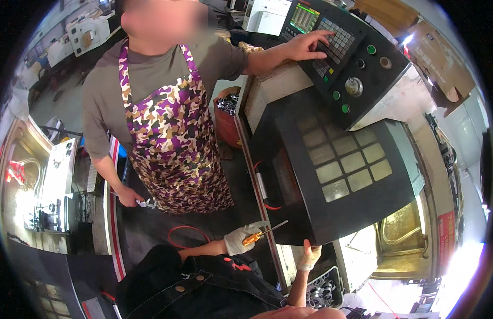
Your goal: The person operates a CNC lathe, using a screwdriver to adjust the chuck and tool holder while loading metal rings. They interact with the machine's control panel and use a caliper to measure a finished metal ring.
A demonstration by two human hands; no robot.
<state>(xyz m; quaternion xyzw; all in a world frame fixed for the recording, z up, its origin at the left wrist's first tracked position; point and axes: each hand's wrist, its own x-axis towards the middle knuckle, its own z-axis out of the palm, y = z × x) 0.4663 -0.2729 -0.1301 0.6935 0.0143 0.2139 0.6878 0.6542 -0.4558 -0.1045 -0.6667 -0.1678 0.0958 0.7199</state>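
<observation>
Far left: a pale metal machine [55,181] with small parts on its top, well apart from the wearer's hands
Co-worker: a person in a camouflage apron [174,143] stands at upper left; one of their hands [130,196] grips a small metal tool [148,203] at hip height, the other hand [307,45] presses keys on the control panel [344,58]
Red hose: a thin red loop [188,234] lies on the dark floor just below the apron
Left hand [243,238]: gloved in pale fabric, fingers curled tight around the orange handle of a screwdriver [262,233]; forearm comes in from the lower edge over a dark denim sleeve [204,287]
Screwdriver: held near the lower middle, tilted, its metal shaft pointing up and right toward the lower edge of the machine door [331,175]
Right hand [309,258]: also gloved, raised just right of the screwdriver tip, fingertips touching the bottom edge of the dark door; whether it grips anything I cannot tell
Hands together or apart: apart, near one another
Machine door: dark housing with a grid of pale window panes, below the slanted control panel
Lower right: a dark bin [326,290] of metal rings, just beside the right forearm
</observation>
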